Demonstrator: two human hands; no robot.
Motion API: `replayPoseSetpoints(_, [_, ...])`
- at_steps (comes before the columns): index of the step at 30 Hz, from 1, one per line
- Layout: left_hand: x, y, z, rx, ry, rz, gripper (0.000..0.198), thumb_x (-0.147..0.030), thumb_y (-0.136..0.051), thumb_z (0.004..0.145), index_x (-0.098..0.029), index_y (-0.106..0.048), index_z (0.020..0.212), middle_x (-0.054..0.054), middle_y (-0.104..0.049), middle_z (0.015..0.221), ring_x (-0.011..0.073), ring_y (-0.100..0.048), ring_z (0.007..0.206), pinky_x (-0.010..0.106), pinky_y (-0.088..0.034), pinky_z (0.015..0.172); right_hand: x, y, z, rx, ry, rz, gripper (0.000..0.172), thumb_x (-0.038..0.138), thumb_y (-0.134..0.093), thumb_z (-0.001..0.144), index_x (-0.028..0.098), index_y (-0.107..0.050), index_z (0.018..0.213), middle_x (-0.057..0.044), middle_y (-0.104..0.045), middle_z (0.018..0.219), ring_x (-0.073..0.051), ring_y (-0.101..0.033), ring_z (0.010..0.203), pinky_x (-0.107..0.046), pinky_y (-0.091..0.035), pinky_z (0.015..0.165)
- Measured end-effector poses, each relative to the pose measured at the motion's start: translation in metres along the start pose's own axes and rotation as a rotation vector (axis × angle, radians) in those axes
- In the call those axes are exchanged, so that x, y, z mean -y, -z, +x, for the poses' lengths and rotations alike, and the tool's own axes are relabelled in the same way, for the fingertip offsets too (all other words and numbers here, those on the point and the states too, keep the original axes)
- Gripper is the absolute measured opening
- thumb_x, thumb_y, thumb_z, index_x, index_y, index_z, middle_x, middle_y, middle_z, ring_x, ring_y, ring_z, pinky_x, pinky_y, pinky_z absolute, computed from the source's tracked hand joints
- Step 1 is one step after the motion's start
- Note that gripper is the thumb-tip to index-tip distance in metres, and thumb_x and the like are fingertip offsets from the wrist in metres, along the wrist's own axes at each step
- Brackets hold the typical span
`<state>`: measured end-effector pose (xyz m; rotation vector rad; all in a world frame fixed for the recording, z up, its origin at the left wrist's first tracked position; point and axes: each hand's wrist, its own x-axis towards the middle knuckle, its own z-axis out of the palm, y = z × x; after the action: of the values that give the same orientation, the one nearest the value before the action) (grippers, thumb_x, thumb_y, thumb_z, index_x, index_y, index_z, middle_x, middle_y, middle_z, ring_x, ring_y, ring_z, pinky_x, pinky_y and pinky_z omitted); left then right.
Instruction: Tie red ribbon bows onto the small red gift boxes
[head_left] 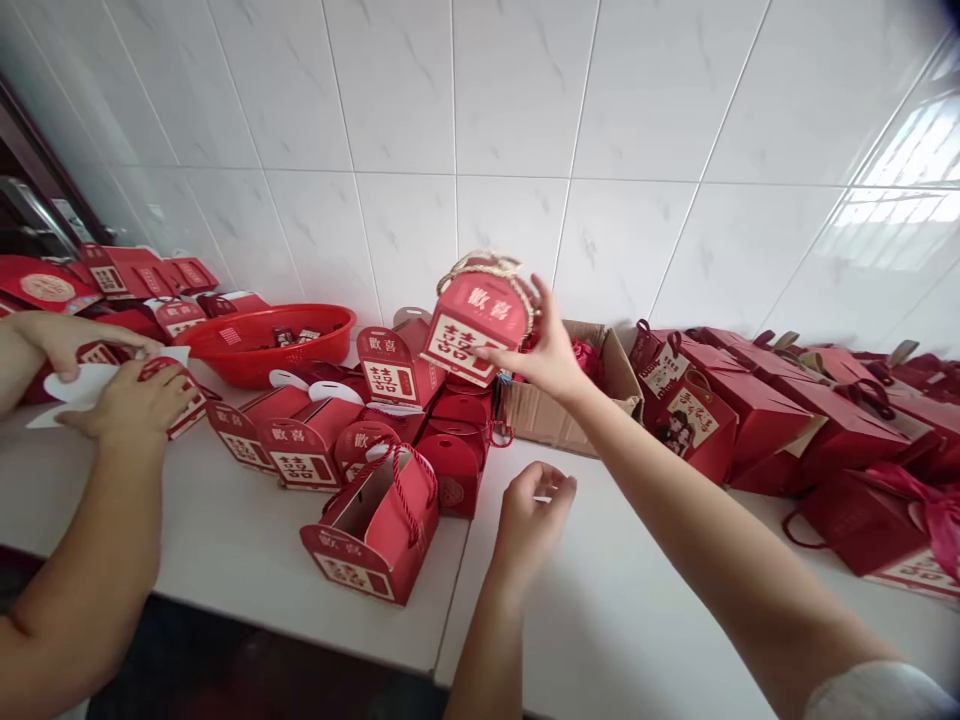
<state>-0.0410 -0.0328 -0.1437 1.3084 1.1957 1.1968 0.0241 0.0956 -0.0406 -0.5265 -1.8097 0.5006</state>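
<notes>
My right hand point(551, 355) is stretched out over the white counter point(600, 600) and grips the lower corner of a red gift box point(472, 320). That box has gold characters and a rope handle, and it hangs tilted in the air above a pile of similar red boxes point(442, 440). Lower down and closer to me, my left hand point(532, 510) hovers just above the counter, its fingers loosely curled and apart with nothing in them. An open red box with a red cord handle point(375, 530) stands to the left of this hand.
A co-worker's two hands point(127, 400) at the left fold a red and white box blank point(176, 400). Behind them sits a red plastic basket point(270, 340). A brown cardboard box point(600, 400) stands by the tiled wall, and red gift bags point(750, 410) fill the right.
</notes>
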Motion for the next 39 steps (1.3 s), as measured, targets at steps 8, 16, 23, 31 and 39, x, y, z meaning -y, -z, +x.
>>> replayPoseSetpoints(8, [-0.022,-0.009,-0.019,-0.524,-0.331,-0.355,0.016,-0.034,-0.055,0.083,-0.019,-0.054,0.078,-0.002,-0.053,0.071,0.0129,-0.054,0.072,0.024,-0.042,0.071,0.041,0.09,-0.132,-0.13,-0.105,-0.01,0.083,0.025,-0.086,0.055,0.032,-0.035,0.12,-0.008,-0.04,0.131,-0.029,-0.045,0.124,-0.045,-0.044,0.101])
replayPoseSetpoints(16, [-0.012,-0.042,-0.01,-0.201,-0.183,0.031,0.026,-0.031,-0.061,0.077,-0.02,-0.052,0.099,0.008,-0.058,0.108,0.0224,-0.055,0.106,0.038,-0.042,0.091,0.018,0.099,-0.234,-0.192,-0.391,-0.059,0.055,0.025,-0.081,0.063,0.026,-0.037,0.095,-0.009,-0.043,0.135,-0.025,-0.044,0.125,-0.041,-0.042,0.099])
replayPoseSetpoints(23, [0.001,-0.042,0.005,-0.213,-0.146,-0.123,0.039,-0.035,-0.065,0.076,-0.02,-0.046,0.107,0.004,-0.059,0.091,0.0172,-0.06,0.085,0.033,-0.048,0.078,0.018,0.098,-0.23,-0.176,-0.436,-0.115,0.039,0.019,-0.08,0.061,0.022,-0.043,0.072,-0.008,-0.043,0.138,-0.026,-0.039,0.131,-0.039,-0.033,0.107])
replayPoseSetpoints(31, [-0.007,-0.023,0.013,-0.691,-0.12,-0.146,0.056,-0.032,-0.064,0.076,-0.02,-0.035,0.123,0.014,-0.041,0.133,0.0245,-0.039,0.129,0.045,-0.037,0.103,0.008,0.088,-0.232,-0.358,-0.533,-0.181,0.046,0.029,-0.08,0.06,0.02,-0.035,0.054,-0.012,-0.042,0.134,-0.031,-0.045,0.123,-0.041,-0.046,0.092])
replayPoseSetpoints(39, [0.002,-0.05,0.0,-0.07,-0.131,0.312,0.076,-0.036,-0.066,0.074,-0.022,-0.027,0.137,0.014,-0.031,0.142,0.0293,-0.029,0.136,0.048,-0.03,0.108,0.025,0.072,-0.239,-0.049,-0.513,-0.326,0.017,0.014,-0.063,0.069,0.022,-0.05,0.076,-0.008,-0.042,0.131,-0.028,-0.045,0.12,-0.044,-0.042,0.098])
